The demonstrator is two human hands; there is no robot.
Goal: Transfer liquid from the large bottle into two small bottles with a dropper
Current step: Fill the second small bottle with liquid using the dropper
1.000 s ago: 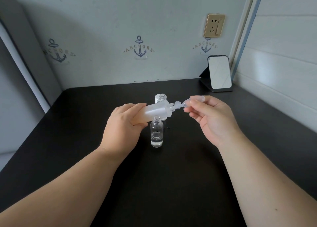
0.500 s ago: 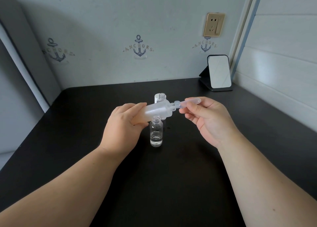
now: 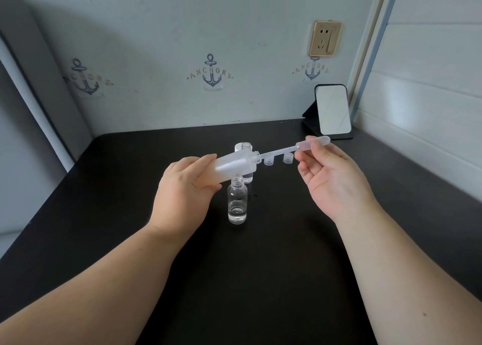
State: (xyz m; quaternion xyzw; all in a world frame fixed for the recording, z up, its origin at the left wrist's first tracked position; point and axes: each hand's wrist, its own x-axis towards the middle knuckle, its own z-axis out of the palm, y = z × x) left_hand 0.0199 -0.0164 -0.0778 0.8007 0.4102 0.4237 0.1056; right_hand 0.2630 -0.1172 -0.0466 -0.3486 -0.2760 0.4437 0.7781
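Drawing step, head view. The left hand [image 3: 185,196] kept its grip closed round the large bottle [image 3: 229,167], which lay tilted nearly flat above the table [image 3: 260,266], its open neck pointing right. The right hand [image 3: 336,180] pinched the bulb of the dropper [image 3: 294,149], whose tip lay at the neck of the large bottle; whether liquid stood in the stem could not be told. The near small bottle [image 3: 236,203], uncapped and holding a little liquid, stood just below the large bottle; the second small bottle [image 3: 245,146] stood behind it, largely hidden. Two caps [image 3: 268,161] lay right of the neck. Judged next: carry the dropper to a small bottle's narrow mouth and squeeze.
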